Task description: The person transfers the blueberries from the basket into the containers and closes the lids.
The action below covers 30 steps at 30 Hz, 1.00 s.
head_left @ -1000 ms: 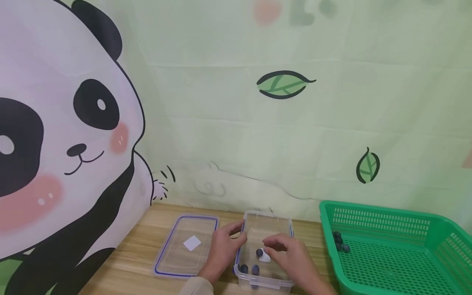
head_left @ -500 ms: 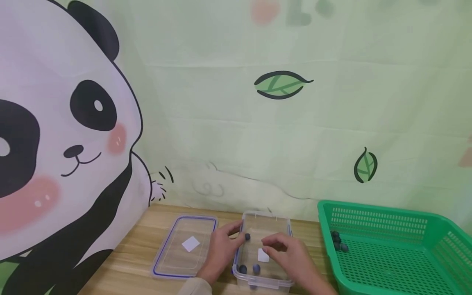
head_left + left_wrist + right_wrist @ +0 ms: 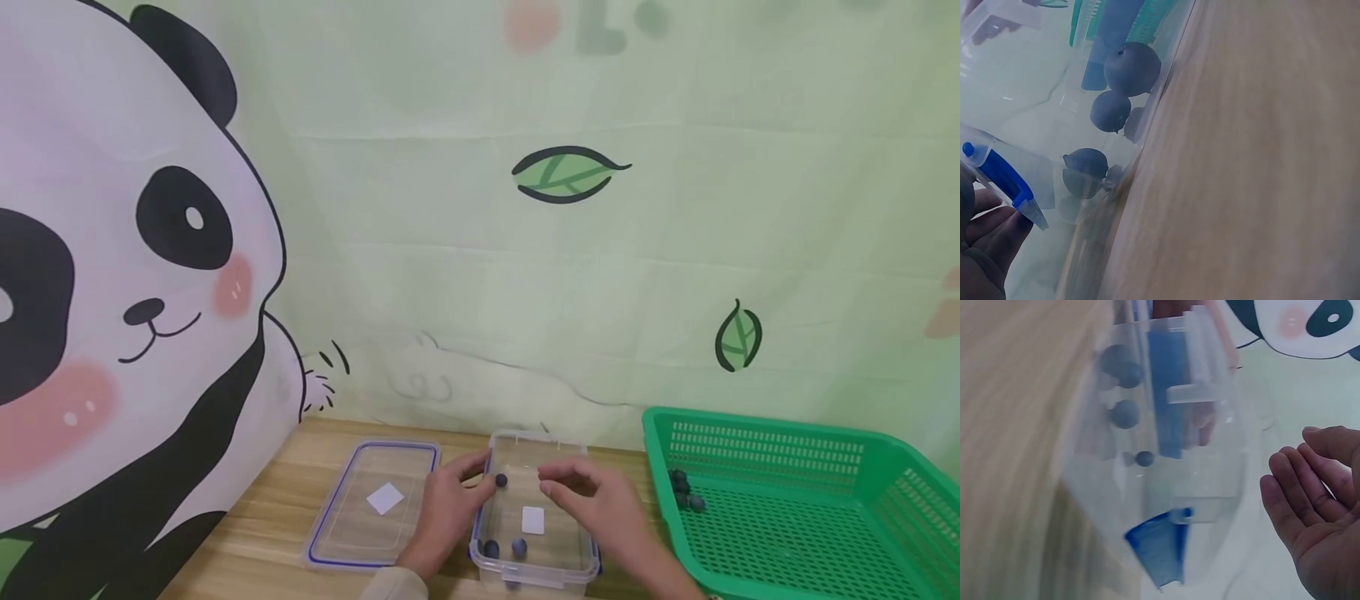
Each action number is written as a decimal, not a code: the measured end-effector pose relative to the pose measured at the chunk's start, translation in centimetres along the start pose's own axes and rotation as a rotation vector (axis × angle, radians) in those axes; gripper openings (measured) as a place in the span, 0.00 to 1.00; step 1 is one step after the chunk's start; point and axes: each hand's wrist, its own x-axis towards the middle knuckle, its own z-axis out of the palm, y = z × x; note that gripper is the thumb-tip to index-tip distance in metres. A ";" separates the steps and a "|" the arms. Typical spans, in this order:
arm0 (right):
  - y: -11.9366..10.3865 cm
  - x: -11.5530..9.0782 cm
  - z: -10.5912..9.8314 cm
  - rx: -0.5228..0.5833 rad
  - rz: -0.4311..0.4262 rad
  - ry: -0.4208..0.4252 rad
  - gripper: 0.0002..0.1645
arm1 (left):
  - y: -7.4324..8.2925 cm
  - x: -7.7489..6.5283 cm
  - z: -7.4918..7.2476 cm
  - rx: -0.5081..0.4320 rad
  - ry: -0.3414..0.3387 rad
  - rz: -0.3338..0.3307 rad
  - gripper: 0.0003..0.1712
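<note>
A clear plastic container [image 3: 558, 575] with blue latches stands in front of me, a white label [image 3: 533, 520] showing at its bottom. In it, one blueberry [image 3: 501, 481] lies by the left wall and two more, such as this blueberry [image 3: 519, 547], lie near the front. My left hand [image 3: 453, 504] holds the container's left side, with fingers beside a blue latch [image 3: 1007, 178] in the left wrist view. Over the container's right side hovers my right hand [image 3: 600, 500], fingers loosely bent and holding nothing; the right wrist view shows its fingers [image 3: 1294, 487] apart from the wall.
To the left, a clear lid [image 3: 408, 467] with a blue seal lies on the wooden table [image 3: 255, 517]. A green basket [image 3: 765, 425] stands at the right, several blueberries [image 3: 681, 490] in its left corner. Behind the table hangs a panda-printed cloth [image 3: 450, 250].
The blueberry by my right fingertips has left them and rolled to the container's left wall, where it now lies. My right hand has lifted slightly and spread. The left hand stays put.
</note>
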 end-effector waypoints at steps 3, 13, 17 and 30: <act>-1.0 0.0 -0.4 -0.009 0.019 0.001 0.08 | 0.0 0.0 0.0 0.001 0.004 0.004 0.23; -3.9 -0.2 -4.8 0.050 -0.055 0.057 0.14 | -0.1 0.0 0.0 0.012 0.014 0.011 0.24; -4.9 -0.3 -7.6 0.040 -0.094 0.074 0.16 | 0.0 -0.1 0.0 0.010 0.008 0.012 0.24; -6.8 0.4 -15.7 -0.140 -0.086 0.071 0.21 | 0.1 -0.1 -0.1 0.011 0.005 0.009 0.24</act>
